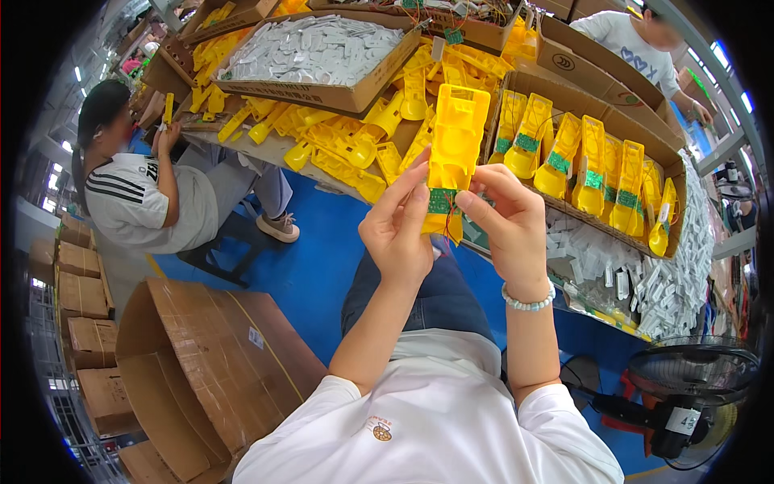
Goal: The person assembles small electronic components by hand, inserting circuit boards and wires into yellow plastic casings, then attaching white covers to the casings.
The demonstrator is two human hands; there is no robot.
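Note:
Between my two hands a yellow plastic housing (456,129) stands upright, its hollow inner side toward me. A green circuit board (440,201) sits across its lower part, with thin red and dark wires hanging below. My left hand (400,222) grips the housing's left edge, thumb beside the board. My right hand (508,218) is closed at the right side, its thumb and fingertips at the board's right end. Whether a wire lies between those fingertips is too small to tell.
At right, a cardboard box (681,165) holds several yellow housings with boards. Loose yellow housings (339,145) cover the table beyond; white parts fill a tray (322,101). More white pieces (669,282) lie at right. A fan (685,387) stands lower right, a large carton (218,347) lower left. Two people work nearby.

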